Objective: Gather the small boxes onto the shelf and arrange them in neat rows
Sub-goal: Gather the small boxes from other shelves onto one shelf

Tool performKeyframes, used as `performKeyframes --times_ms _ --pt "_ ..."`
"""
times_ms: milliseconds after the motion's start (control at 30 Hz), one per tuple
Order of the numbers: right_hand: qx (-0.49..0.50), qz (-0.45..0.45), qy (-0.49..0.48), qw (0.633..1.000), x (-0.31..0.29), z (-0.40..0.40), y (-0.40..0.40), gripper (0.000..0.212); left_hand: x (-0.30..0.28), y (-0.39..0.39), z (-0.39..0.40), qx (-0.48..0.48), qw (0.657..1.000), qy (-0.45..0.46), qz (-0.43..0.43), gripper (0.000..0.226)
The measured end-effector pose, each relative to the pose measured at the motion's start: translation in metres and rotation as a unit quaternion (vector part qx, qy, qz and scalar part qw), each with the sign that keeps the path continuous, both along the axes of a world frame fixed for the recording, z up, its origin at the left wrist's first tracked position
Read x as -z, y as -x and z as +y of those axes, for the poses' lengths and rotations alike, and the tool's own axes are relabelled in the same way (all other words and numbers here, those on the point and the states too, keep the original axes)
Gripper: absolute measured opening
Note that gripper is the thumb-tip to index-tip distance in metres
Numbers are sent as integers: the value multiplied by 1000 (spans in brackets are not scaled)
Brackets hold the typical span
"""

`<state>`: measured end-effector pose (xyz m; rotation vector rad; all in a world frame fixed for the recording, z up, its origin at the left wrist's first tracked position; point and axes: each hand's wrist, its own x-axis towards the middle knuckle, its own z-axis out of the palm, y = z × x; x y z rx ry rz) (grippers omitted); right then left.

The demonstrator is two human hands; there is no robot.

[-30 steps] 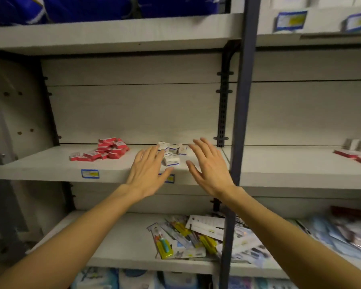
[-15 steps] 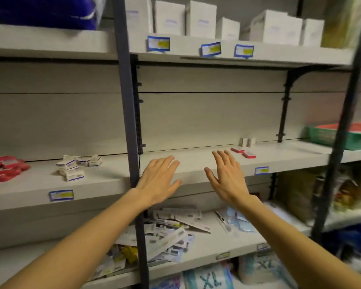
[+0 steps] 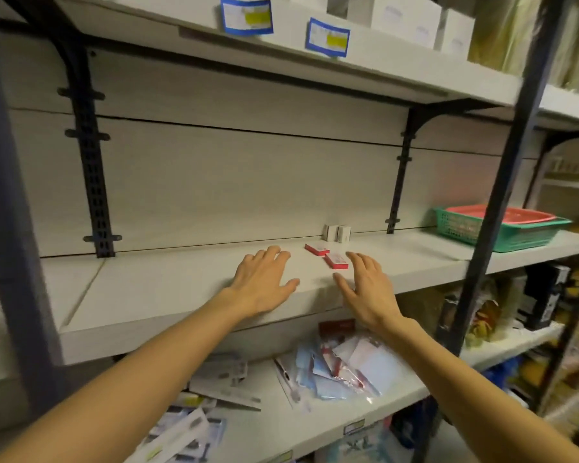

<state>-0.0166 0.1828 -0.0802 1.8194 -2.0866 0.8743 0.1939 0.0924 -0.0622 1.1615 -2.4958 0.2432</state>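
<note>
Dark steel post (image 3: 7, 208) runs top to bottom at far left, close to the camera. Slotted black bracket (image 3: 91, 155) fixed to the pale back panel just right of it.

Middle shelf (image 3: 168, 289), pale grey, mostly bare board on its left half.

Left hand (image 3: 264, 284) stretched forward over the shelf's front part, palm down, fingers straight and slightly spread, thumb out to the right. It holds nothing; contact with the board cannot be told.

Two red boxes (image 3: 328, 255) lie flat on the shelf between and just beyond the two hands, one behind the other, apart from each other. The nearer one sits just beside the right hand's fingertips, not gripped.

Two small white boxes (image 3: 337, 232) stand upright side by side against the back panel, behind the red pair.

Right hand (image 3: 365, 289) reaches in, fingers extended and loosely spread, palm turned toward the left, empty.

Lower shelf under the arms: a loose heap of flat packets (image 3: 335, 369) in clear wrap.

Second bracket right of the white boxes, then a green basket (image 3: 502, 233) with a red tray nested in it, on the same shelf level. Another dark post crosses in front of it.

Top shelf carries blue-edged price tags (image 3: 246, 15) and white cartons (image 3: 408, 18).
</note>
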Motion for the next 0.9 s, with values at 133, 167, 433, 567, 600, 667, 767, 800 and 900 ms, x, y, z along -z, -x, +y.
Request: performKeyframes --times_ms 133,167,433,567,600,667,767,800,900 --pt "20 -22 -10 1000 -7 -33 41 66 -5 40 -40 -7 1000 -30 0 64" --pt "21 -31 -13 999 -7 -41 50 67 -5 49 -48 -9 999 -35 0 65" --pt "4 -62 -28 998 -9 -103 108 67 -3 112 -90 -34 998 -58 10 60" --pt "-19 -58 -43 997 -7 -143 135 66 0 145 -116 -68 994 -74 33 61" --pt "-31 -57 -44 997 -6 -154 143 66 1 153 -122 -80 993 -83 40 63" --pt "-54 -68 -46 995 -7 -175 159 65 1 169 -134 -103 989 -100 42 65" --pt "-66 -89 -67 992 -11 -211 181 70 0 189 -154 -144 981 -124 34 67" --pt "-66 -102 -77 990 -12 -223 187 71 -1 193 -159 -156 978 -134 34 68" --pt "-71 -146 -81 983 -6 -252 202 65 0 202 -168 -178 970 -156 48 68"
